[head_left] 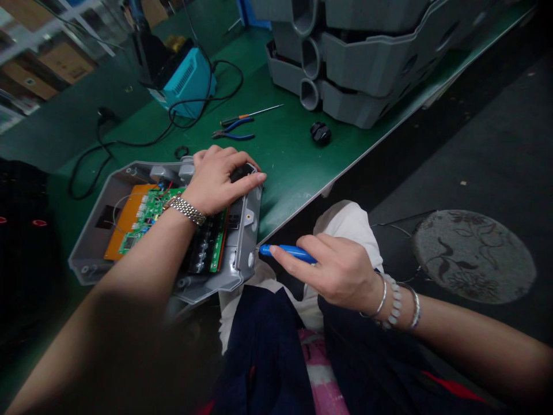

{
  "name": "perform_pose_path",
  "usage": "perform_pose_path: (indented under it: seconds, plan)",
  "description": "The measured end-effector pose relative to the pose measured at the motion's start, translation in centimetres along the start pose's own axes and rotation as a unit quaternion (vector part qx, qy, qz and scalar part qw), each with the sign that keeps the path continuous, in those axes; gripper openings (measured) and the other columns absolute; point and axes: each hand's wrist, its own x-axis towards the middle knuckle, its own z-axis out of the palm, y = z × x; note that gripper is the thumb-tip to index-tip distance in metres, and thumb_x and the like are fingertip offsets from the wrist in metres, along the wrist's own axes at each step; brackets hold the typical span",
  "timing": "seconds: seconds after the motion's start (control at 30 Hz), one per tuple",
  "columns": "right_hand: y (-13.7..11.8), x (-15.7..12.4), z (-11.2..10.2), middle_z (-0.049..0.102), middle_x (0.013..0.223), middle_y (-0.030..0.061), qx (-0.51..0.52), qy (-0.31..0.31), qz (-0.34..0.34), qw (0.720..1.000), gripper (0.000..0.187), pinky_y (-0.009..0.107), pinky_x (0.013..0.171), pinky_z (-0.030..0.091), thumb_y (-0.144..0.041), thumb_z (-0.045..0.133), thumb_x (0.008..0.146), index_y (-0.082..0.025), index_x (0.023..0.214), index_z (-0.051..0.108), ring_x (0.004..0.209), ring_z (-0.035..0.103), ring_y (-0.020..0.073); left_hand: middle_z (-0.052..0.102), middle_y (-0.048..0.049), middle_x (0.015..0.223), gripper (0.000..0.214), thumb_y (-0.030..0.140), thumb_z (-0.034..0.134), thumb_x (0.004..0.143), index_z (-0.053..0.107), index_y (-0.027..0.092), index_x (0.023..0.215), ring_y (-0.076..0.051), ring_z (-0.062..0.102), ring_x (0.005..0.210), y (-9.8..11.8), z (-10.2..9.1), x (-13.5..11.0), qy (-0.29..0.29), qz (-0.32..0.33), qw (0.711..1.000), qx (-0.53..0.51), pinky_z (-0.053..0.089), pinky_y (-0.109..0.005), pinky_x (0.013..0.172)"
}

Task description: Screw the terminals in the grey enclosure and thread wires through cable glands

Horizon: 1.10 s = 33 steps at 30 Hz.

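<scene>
A: What is the left hand (pixel 216 181) doing?

B: It sits on an open grey plastic box (pixel 248 222), with its fingers curled over a round black plastic knob (pixel 242 171). It presses down and holds on. That is a good way to keep the box steady.

A: And the right hand (pixel 337 271)?

B: It is closed around a long blue plastic tool handle (pixel 291 253), held like a pencil, with the pointer finger lying along the top. That is a good way to steer it.

A: Which way does the handle point?

B: Its long side lies almost flat, and its front end points left, at the near corner of the box. That end is just beside the corner. I can't see a metal tip.

A: Where is the box?

B: On the edge of a green table (pixel 280 173), right in front of the person. Inside is a flat green circuit board (pixel 149 216) on an orange sheet (pixel 125 222).

A: Anything else close?

B: Small pliers with blue handles (pixel 233 135) lie past the box.
</scene>
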Motion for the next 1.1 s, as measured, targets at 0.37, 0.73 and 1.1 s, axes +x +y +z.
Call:
perform_pose_path:
  seconds: [0.37,0.73,1.1]
  plan:
    - [-1.4,-0.1,-0.1,0.059,0.079,0.0028,0.017,-0.071,-0.015,0.997,0.038,0.033,0.053,0.019,-0.023,0.053,0.101,-0.024,0.137,0.065,0.058,0.046,0.0130,0.065,-0.0066,0.100,0.059,0.075,0.040,0.089,0.073,0.029,0.103,-0.033,0.052,0.105,0.3,-0.1,0.1,-0.014,-0.027,1.000,0.002,0.031,-0.054,0.098]
    - [0.2,2.5,-1.0,0.078,0.102,0.0005,0.545,-0.138,0.311,0.766,0.028,0.023,0.068,0.057,-0.027,0.074,0.089,-0.024,0.117,0.078,0.080,0.072,0.0138,0.060,-0.0077,0.098,0.047,0.059,0.036,0.095,0.070,0.027,0.101,-0.036,0.049,0.109,1.2,0.3,0.0,-0.001,-0.048,0.999,0.023,0.028,-0.062,0.103]
    - [-2.3,0.2,0.1,0.076,0.115,0.0031,0.430,-0.147,0.263,0.851,0.023,0.031,0.091,0.056,-0.022,0.064,0.095,-0.024,0.117,0.072,0.103,0.073,0.0188,0.059,-0.0077,0.097,0.044,0.055,0.038,0.095,0.070,0.026,0.100,-0.037,0.049,0.111,1.2,0.4,0.1,0.003,-0.051,0.998,0.027,0.028,-0.063,0.103]
